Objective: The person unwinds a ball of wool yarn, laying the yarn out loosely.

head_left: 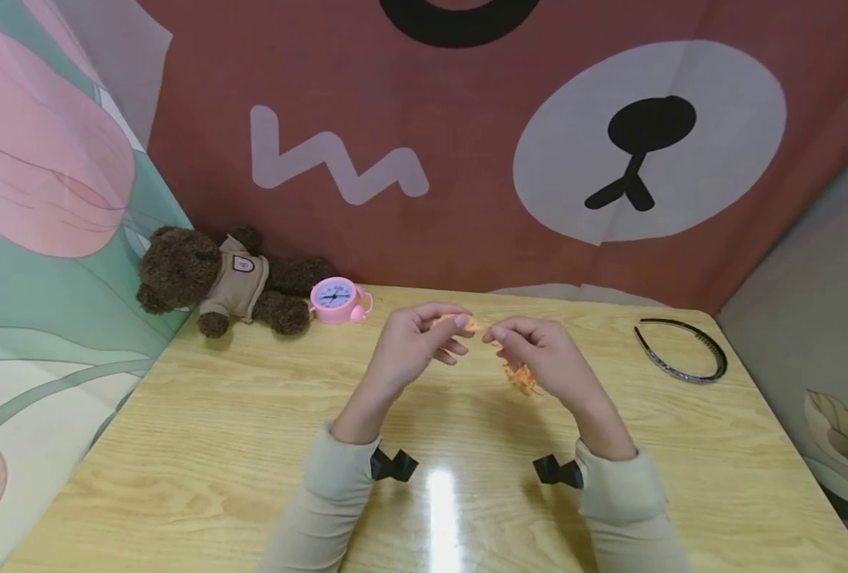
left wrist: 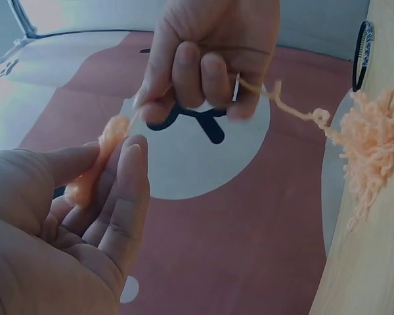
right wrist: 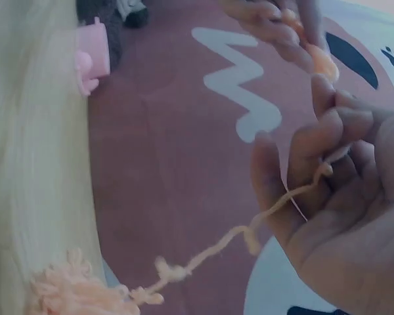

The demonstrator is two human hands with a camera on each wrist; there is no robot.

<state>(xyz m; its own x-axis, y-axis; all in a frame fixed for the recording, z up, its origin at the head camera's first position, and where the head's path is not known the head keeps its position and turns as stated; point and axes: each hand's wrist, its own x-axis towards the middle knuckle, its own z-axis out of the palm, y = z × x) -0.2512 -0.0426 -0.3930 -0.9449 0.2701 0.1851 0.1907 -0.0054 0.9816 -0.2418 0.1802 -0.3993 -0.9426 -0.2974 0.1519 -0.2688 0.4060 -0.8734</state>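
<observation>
My left hand point(head_left: 409, 346) holds a small wound bundle of orange yarn point(left wrist: 95, 161) between the thumb and fingers. To its right, my right hand point(head_left: 541, 354) pinches the yarn close to the bundle's end, with its other fingers curled. A twisted, knotted yarn strand point(right wrist: 213, 248) leaves that hand and leads to a loose, curly yarn pile point(left wrist: 374, 147), seen on the right in the left wrist view and at the lower left in the right wrist view. In the head view the right hand partly covers the pile.
A brown teddy bear point(head_left: 240, 278) in a beige shirt lies at the table's back left, beside a pink alarm clock point(head_left: 334, 300). Toward the right edge lies a black headband point(head_left: 717, 358). Printed cloth point(head_left: 466, 223) hangs behind the wooden table point(head_left: 216, 461).
</observation>
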